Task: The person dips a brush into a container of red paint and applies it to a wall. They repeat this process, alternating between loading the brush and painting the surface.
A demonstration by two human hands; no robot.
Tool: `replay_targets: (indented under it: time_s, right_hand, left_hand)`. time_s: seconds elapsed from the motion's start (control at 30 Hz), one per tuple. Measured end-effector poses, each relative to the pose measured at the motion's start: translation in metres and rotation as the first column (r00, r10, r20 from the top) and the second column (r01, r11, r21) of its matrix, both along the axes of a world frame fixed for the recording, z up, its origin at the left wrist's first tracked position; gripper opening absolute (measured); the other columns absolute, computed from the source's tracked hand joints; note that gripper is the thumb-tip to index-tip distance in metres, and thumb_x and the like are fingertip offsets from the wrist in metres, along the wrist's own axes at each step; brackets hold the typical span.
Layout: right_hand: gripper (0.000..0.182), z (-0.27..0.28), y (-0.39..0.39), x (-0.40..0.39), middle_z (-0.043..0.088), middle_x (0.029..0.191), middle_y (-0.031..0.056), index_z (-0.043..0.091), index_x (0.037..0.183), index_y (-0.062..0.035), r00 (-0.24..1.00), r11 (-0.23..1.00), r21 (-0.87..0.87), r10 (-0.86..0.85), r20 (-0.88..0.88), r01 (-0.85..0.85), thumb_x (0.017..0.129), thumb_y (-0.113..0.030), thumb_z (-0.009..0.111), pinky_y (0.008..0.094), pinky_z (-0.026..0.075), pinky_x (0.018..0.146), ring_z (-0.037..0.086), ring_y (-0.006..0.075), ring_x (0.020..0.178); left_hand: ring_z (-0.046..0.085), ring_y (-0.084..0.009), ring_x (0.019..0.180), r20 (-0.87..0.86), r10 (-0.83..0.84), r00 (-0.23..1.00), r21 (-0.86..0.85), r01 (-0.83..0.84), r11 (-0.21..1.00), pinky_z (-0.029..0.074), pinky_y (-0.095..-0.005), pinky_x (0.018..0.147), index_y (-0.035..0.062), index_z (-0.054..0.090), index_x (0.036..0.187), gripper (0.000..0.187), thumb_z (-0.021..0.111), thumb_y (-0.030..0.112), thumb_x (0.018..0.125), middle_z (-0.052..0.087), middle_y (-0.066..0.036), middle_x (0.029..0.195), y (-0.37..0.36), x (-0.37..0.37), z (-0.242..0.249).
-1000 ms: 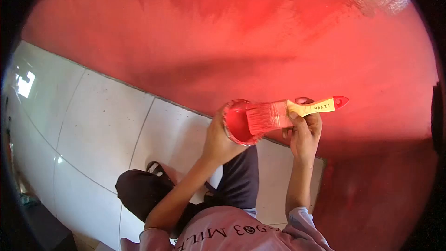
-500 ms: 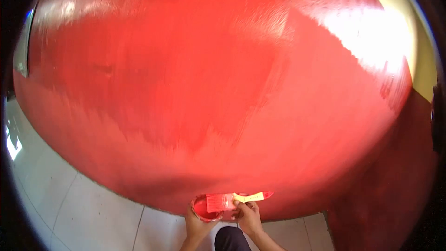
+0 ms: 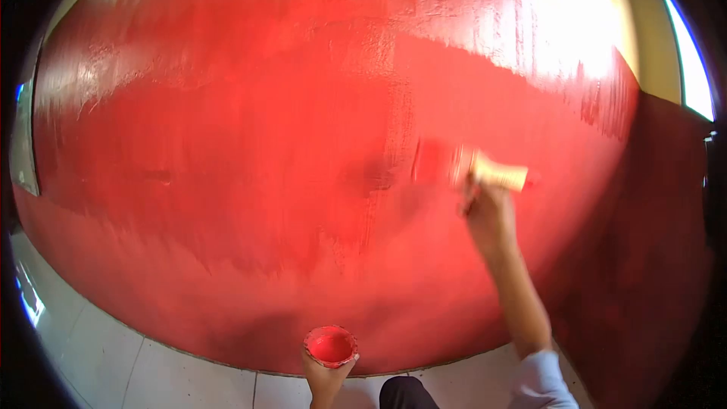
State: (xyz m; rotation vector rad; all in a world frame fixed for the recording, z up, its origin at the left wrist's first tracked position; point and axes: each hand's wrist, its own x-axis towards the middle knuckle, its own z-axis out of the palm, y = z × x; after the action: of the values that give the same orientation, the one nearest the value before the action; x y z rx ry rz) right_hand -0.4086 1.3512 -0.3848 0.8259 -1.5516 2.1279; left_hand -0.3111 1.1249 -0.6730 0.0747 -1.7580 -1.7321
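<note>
My right hand (image 3: 491, 216) grips a paintbrush (image 3: 501, 173) by its pale yellow handle, the arm stretched up in front of the red wall (image 3: 288, 182). The bristles, loaded with red, point left and overlap the wall beside a wetter, darker patch; they are slightly blurred. Low in the view, my left hand (image 3: 327, 380) is wrapped round a small paint cup (image 3: 331, 345). Red paint fills part of the cup, and its rim is smeared with it. The cup is upright enough that its inside faces me.
White floor tiles (image 3: 193, 371) run along the bottom of the wall. A darker red wall (image 3: 644, 273) meets it at the right, with a yellow upper part (image 3: 657, 45) and a bright window (image 3: 691, 60). A dark-clothed knee (image 3: 407, 394) shows at the bottom.
My right hand has lifted the paintbrush away from the cup, up and to the right over the wall. My left hand still holds the cup low down. The view has tilted slightly.
</note>
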Motion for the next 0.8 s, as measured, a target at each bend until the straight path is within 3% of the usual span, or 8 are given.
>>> replay_targets:
  time_s: [0.03,0.07,0.17,0.27,0.37,0.47,0.67,0.8]
  right_hand:
    - [0.037,0.037,-0.018,0.008,0.060,0.101,0.0004,0.055,0.115,-0.0063,0.963,0.964,-0.043,-0.264,-0.049,0.262,0.085,-0.026,0.065,0.0291,0.050,0.063,0.057,0.0112,0.094]
    - [0.041,0.067,-0.022,0.005,0.062,0.105,0.0036,0.054,0.122,-0.0046,0.911,0.941,-0.059,-0.338,-0.237,0.334,0.085,-0.019,0.067,0.0266,0.052,0.061,0.059,0.0118,0.094]
    - [0.034,0.126,-0.017,-0.015,0.065,0.106,0.0062,0.061,0.115,-0.0023,0.640,0.838,0.072,-0.354,-0.682,0.541,0.084,-0.012,0.069,0.0215,0.052,0.058,0.062,0.0093,0.090]
    - [0.024,0.139,-0.027,-0.008,0.067,0.104,0.0028,0.065,0.110,-0.0081,0.341,0.605,0.067,-0.350,-0.872,0.793,0.086,-0.012,0.067,0.0221,0.051,0.060,0.064,0.0097,0.085]
    - [0.022,0.132,-0.030,-0.013,0.068,0.101,0.0024,0.066,0.107,-0.0094,0.253,0.535,0.058,-0.298,-0.921,0.843,0.086,-0.011,0.066,0.0236,0.051,0.062,0.065,0.0132,0.082]
    - [0.019,0.128,-0.030,-0.010,0.069,0.098,0.0051,0.067,0.104,-0.0066,0.207,0.494,0.059,-0.251,-0.946,0.867,0.085,-0.008,0.066,0.0257,0.053,0.065,0.067,0.0145,0.082]
    - [0.018,0.138,-0.036,-0.014,0.068,0.096,0.0104,0.067,0.098,-0.0032,0.141,0.493,0.052,-0.145,-0.979,0.868,0.080,-0.001,0.066,0.0307,0.055,0.069,0.068,0.0241,0.082]
    - [0.022,0.138,-0.031,-0.019,0.068,0.099,0.0100,0.067,0.098,-0.0021,0.014,0.450,0.005,-0.017,-1.000,0.893,0.077,0.001,0.068,0.0296,0.055,0.072,0.067,0.0226,0.086]
  left_hand:
    - [0.059,-0.0248,0.101,-0.002,0.018,1.000,0.003,-0.018,1.000,0.048,-0.0372,0.086,0.0034,0.044,0.116,0.080,0.090,0.014,0.051,0.057,-0.013,0.112,0.000,0.002,0.004]
    - [0.058,-0.0253,0.102,-0.006,0.006,1.000,0.002,-0.006,1.000,0.048,-0.0375,0.087,0.0034,0.043,0.118,0.081,0.089,0.012,0.051,0.057,-0.013,0.113,-0.002,0.000,0.003]
    - [0.057,-0.0263,0.104,-0.003,-0.010,1.000,0.030,0.010,1.000,0.048,-0.0382,0.088,0.0035,0.041,0.121,0.084,0.088,0.010,0.052,0.055,-0.014,0.115,-0.008,-0.004,-0.001]
    - [0.057,-0.0271,0.104,0.009,0.016,1.000,0.045,-0.017,0.999,0.048,-0.0384,0.087,0.0033,0.040,0.122,0.084,0.087,0.011,0.053,0.055,-0.014,0.115,-0.013,-0.003,0.004]
    - [0.057,-0.0272,0.104,0.027,0.084,0.996,-0.069,-0.082,0.994,0.048,-0.0389,0.087,0.0033,0.038,0.124,0.087,0.088,0.011,0.053,0.055,-0.014,0.116,-0.017,-0.001,0.006]
    - [0.058,-0.0251,0.102,-0.074,0.143,0.987,0.015,-0.142,0.990,0.048,-0.0373,0.087,0.0027,0.044,0.118,0.083,0.090,0.013,0.050,0.057,-0.012,0.112,-0.016,-0.002,0.006]
    - [0.058,-0.0267,0.104,0.015,0.060,0.998,0.026,-0.060,0.998,0.049,-0.0381,0.088,0.0041,0.040,0.122,0.088,0.089,0.012,0.050,0.056,-0.013,0.114,-0.022,-0.004,0.005]
    - [0.056,-0.0271,0.106,0.029,0.028,0.999,0.042,-0.029,0.999,0.049,-0.0389,0.089,0.0049,0.039,0.124,0.090,0.089,0.010,0.050,0.053,-0.013,0.118,-0.018,-0.006,0.000]
